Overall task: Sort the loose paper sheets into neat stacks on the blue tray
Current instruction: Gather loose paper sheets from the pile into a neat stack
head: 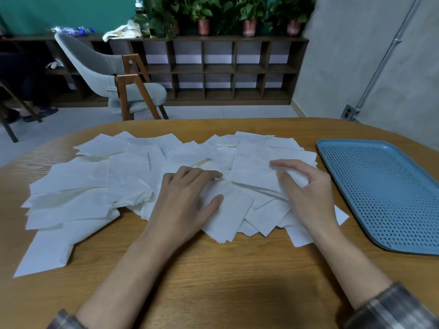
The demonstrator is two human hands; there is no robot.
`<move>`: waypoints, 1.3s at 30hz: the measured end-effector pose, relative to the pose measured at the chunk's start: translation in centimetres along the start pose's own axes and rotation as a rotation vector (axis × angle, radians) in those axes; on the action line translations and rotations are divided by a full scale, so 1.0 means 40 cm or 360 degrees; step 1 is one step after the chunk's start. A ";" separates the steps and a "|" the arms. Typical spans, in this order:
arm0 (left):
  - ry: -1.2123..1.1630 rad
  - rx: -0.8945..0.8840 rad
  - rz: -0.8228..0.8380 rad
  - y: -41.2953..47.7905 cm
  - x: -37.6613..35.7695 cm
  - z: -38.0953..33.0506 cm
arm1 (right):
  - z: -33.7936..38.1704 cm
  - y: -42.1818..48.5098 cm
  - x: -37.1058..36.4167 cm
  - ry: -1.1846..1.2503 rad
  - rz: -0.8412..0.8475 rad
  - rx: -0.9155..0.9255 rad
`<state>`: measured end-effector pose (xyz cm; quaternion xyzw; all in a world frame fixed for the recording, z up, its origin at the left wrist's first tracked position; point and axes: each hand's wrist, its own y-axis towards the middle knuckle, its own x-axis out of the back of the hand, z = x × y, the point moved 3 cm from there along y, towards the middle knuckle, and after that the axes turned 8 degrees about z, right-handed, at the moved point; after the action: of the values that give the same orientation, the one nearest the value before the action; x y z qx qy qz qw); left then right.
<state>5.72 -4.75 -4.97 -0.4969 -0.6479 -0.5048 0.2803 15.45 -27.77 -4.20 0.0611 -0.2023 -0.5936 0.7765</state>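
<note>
Loose white paper sheets [133, 176], thin, rectangular and partly creased, are spread in an overlapping heap across the wood-grain table [213, 269]. Left hand [187, 198] is laid palm-down mid-heap, fingers near straight and spread, with nothing gripped and the sheets only pressed. Right hand [306, 193] is half curled, with the lifted edge of one upper sheet [256, 172] pinched between thumb and fingers. Blue tray [384, 193], rounded-corner plastic with a perforated floor, is set just right of the heap, untouched.
</note>
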 end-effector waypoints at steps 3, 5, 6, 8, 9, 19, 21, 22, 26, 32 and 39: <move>-0.0002 -0.0085 -0.0086 -0.003 0.006 -0.006 | 0.000 0.000 -0.001 -0.0017 -0.0001 0.0006; -0.0027 -0.0154 -0.0110 -0.005 0.009 -0.010 | -0.001 0.000 -0.001 -0.0025 0.0001 0.0013; -0.0038 -0.0187 -0.0117 -0.006 0.011 -0.011 | -0.001 0.000 -0.001 -0.0026 0.0005 0.0011; -0.0055 -0.0248 -0.0121 -0.007 0.017 -0.012 | 0.000 0.000 -0.002 -0.0028 0.0011 0.0011; -0.0071 -0.0272 -0.0120 -0.007 0.020 -0.012 | 0.001 0.000 -0.002 -0.0029 0.0012 0.0014; -0.1267 0.0122 0.0119 -0.003 0.039 -0.050 | 0.008 0.000 -0.002 0.0148 0.0098 -0.0104; -0.1267 0.0154 0.0284 -0.004 0.022 -0.048 | 0.010 -0.002 -0.004 0.0139 0.0101 -0.0108; -0.1206 0.0166 0.0346 -0.005 0.013 -0.046 | 0.008 -0.002 -0.004 0.0135 0.0097 -0.0115; -0.0690 -0.0064 0.0378 -0.011 -0.003 -0.043 | 0.007 -0.002 -0.005 0.0107 0.0114 -0.0127; -0.0961 -0.0004 0.0103 -0.009 0.038 -0.056 | 0.014 -0.002 -0.005 0.0135 0.0141 -0.0065; -0.1381 0.0205 -0.0095 -0.009 0.054 -0.062 | 0.035 -0.026 -0.043 0.0305 0.0632 -0.0021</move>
<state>4.27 -6.28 -2.40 -0.6253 -0.7499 -0.2158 -0.0020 13.59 -26.23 -3.70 0.0712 -0.1316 -0.4218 0.8943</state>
